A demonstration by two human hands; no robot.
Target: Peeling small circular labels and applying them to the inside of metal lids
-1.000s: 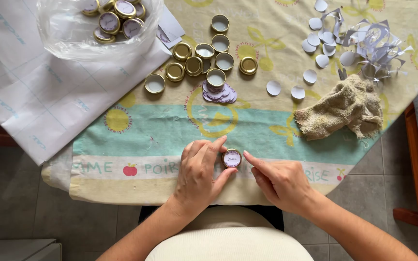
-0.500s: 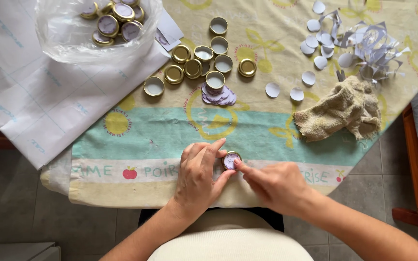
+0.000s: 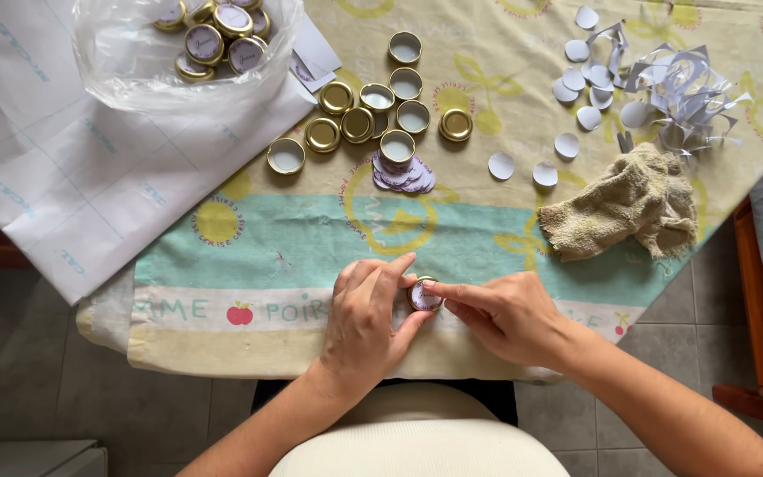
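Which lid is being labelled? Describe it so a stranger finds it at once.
Go to the tablecloth's near edge, where both hands meet. The lid sits between the left hand and right hand. Unlike the loose gold lids farther back, it is held.

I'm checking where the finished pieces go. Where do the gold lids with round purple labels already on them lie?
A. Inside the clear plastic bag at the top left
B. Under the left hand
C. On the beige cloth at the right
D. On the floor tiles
A: the labelled gold lids sit together inside the clear plastic bag at the table's top left.
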